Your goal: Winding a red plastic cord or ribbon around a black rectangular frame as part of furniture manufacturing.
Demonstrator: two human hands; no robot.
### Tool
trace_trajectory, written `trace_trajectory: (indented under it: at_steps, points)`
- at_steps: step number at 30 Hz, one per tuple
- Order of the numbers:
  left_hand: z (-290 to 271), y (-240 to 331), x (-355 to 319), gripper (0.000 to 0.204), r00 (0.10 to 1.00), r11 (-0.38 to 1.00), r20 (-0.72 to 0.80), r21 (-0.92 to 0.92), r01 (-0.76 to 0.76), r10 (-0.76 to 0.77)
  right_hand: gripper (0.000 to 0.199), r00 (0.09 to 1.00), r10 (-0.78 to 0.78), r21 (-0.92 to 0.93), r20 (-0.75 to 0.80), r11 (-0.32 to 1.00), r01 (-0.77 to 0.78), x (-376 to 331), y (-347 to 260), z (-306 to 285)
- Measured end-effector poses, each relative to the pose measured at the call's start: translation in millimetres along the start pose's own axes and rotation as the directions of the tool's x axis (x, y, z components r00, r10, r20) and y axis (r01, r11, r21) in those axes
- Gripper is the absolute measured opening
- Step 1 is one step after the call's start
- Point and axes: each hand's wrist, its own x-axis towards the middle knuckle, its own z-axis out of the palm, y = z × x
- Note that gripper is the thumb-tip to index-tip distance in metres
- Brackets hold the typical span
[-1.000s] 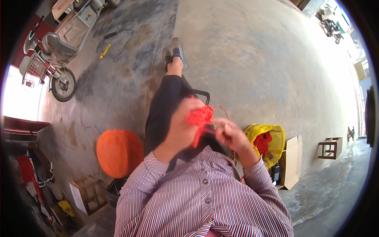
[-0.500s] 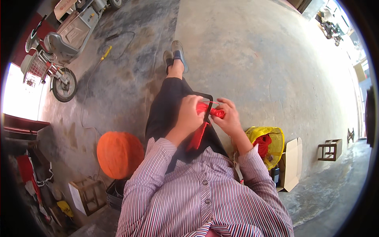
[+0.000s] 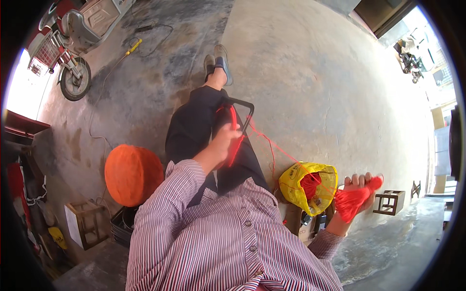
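Both hands are gripping: the left hand point(image 3: 227, 141) is pinching red cord against a black frame point(image 3: 241, 112) on the lap, the right hand point(image 3: 361, 186) is clutching a red tassel point(image 3: 352, 201) beside a yellow bag point(image 3: 296, 184).

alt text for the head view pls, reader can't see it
A seated person in a striped shirt holds a black frame wound with red thread on their lap with the left hand, while the right hand grips a red tassel out to the side. Red thread runs past a yellow bag on the concrete floor.

Striped shirt point(image 3: 228, 242), black trousers point(image 3: 194, 126).
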Motion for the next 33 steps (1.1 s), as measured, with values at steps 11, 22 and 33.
trace_trajectory:
  at_steps: [11, 22, 33]
  points:
    - [18, -19, -18, 0.04, 0.998, 0.996, 0.006, -0.058, 0.069, -0.069, 0.026, 0.793, 0.591, -0.503, -0.147, 0.646, -0.574, 1, 211, 20]
    - [3, -21, -3, 0.021, 0.984, 0.973, 0.032, -0.147, 0.175, -0.173, 0.007, 0.666, 0.734, -0.476, 0.133, 0.637, -0.607, -38, 165, 80]
    - [64, 2, -61, 0.047, 0.512, 0.007, 0.421, 0.767, -0.641, 0.749, 0.028, 0.778, 0.58, -0.059, 0.242, 0.809, -0.585, 6, 116, 109]
